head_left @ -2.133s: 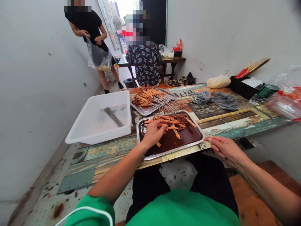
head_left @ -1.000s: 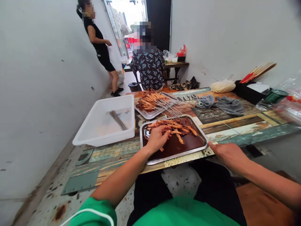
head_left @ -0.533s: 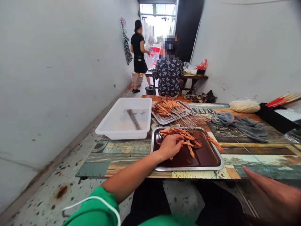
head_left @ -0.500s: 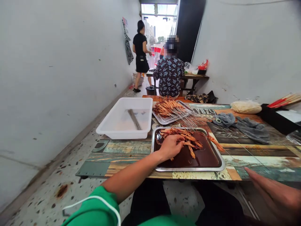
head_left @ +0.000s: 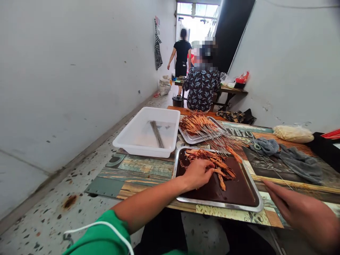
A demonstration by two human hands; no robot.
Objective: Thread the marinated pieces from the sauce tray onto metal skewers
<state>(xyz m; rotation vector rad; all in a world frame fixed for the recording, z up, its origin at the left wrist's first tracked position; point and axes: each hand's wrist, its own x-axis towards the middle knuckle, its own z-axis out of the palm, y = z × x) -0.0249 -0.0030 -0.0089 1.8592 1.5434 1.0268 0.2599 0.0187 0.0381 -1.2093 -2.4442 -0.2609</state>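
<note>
My left hand (head_left: 199, 174) is closed over a heap of orange-brown, stringy food strips (head_left: 221, 170). Its fingers pinch at one of them; their exact kind I cannot make out. The heap lies in dark sauce inside a metal tray (head_left: 259, 205). At right, my right hand (head_left: 294, 209) has its fingers pressed together around the rear of a thin metal skewer, hard to see near the fingertips. A piece of the same food (head_left: 234, 154) sits on the skewer's far end, above the tray's back right corner.
A white plastic tub (head_left: 145, 152) with loose metal skewers (head_left: 157, 134) stands back left. Behind the sauce tray, another tray holds loaded skewers (head_left: 198, 122). Grey cloths (head_left: 300, 166) and a bagged pale bundle (head_left: 293, 134) lie right. Two people (head_left: 203, 86) are beyond the table.
The view has shifted, and my right hand with the skewer has come nearer the tray. The food on its end has moved up and left. My left hand stays at the heap.
</note>
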